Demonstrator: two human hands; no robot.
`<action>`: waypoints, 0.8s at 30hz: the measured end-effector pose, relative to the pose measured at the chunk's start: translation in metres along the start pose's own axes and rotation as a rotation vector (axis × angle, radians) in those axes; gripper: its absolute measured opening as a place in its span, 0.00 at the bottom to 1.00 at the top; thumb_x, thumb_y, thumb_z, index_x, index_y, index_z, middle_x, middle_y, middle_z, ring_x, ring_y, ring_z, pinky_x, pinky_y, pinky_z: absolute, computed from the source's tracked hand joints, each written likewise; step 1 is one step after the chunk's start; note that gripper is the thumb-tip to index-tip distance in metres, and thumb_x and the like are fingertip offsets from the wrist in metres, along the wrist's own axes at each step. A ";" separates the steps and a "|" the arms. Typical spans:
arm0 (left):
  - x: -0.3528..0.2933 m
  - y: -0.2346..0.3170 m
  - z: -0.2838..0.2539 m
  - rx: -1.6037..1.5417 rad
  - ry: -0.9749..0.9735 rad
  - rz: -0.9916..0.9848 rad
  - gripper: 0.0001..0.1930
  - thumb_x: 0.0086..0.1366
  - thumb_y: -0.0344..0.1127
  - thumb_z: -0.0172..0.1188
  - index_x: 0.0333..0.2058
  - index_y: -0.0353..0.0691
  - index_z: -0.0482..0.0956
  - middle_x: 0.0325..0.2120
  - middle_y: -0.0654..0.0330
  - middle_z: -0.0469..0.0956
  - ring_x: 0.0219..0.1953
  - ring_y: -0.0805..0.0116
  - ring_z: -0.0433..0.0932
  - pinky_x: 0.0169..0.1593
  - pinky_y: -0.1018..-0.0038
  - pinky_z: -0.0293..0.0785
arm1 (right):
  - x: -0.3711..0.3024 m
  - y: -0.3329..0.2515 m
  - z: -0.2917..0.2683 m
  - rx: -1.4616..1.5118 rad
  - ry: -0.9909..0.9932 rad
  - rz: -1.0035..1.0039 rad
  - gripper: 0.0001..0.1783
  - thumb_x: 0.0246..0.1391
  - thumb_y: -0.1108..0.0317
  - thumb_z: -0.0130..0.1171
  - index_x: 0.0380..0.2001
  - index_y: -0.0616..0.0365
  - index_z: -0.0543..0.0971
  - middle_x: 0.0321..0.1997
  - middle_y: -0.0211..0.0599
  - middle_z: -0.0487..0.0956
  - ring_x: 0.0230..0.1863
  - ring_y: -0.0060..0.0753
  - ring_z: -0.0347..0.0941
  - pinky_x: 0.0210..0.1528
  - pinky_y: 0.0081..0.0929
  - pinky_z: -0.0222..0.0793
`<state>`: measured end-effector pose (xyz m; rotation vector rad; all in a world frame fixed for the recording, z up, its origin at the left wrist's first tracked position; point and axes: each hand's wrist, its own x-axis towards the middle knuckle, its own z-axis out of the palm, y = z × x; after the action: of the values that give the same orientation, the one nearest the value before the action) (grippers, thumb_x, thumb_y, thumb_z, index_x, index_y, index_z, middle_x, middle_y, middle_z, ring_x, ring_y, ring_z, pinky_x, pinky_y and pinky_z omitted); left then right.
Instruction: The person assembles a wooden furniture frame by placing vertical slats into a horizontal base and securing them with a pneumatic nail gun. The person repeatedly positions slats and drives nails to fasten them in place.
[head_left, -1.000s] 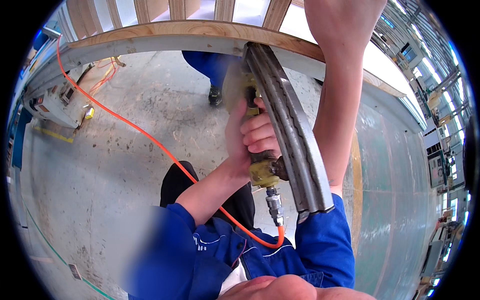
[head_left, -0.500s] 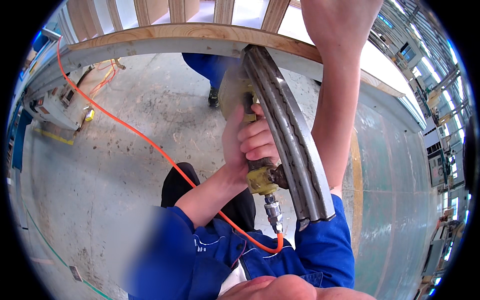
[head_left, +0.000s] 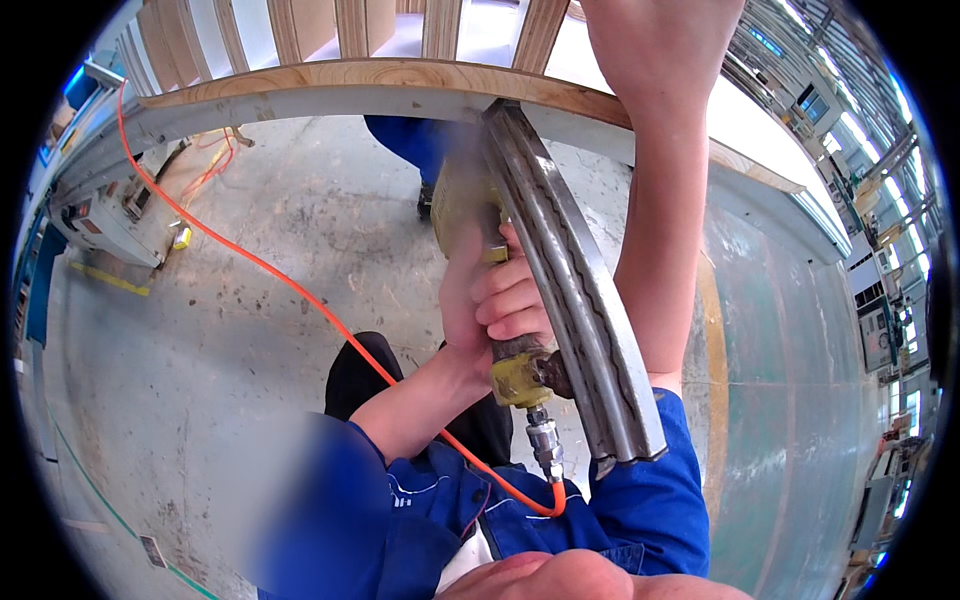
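Lowered slightly, the left hand (head_left: 500, 300) still grips the nailer (head_left: 560, 300) against the frame (head_left: 380, 75); right hand (head_left: 660, 40) steadies above, grip unclear, nailing seemingly unfinished.

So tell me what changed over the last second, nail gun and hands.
Little changed. The left hand keeps its grip on the yellow pneumatic nail gun, which sits slightly lower in the picture than a second ago, nose against the wooden frame. The right hand stays raised on the frame. The orange air hose remains connected.
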<state>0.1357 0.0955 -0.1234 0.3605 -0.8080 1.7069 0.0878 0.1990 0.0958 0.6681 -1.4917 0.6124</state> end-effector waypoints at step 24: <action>-0.055 0.034 0.045 0.299 0.302 0.322 0.16 0.72 0.44 0.52 0.50 0.40 0.74 0.15 0.75 0.62 0.16 0.84 0.61 0.23 0.83 0.64 | 0.008 -0.031 -0.003 0.075 -0.136 0.335 0.15 0.61 0.72 0.60 0.50 0.68 0.78 0.45 0.39 0.81 0.47 0.26 0.77 0.52 0.28 0.74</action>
<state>0.1119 0.0213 -0.1363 0.1704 -0.4020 2.1294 0.1125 0.1803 0.1028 0.5274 -1.7314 0.8967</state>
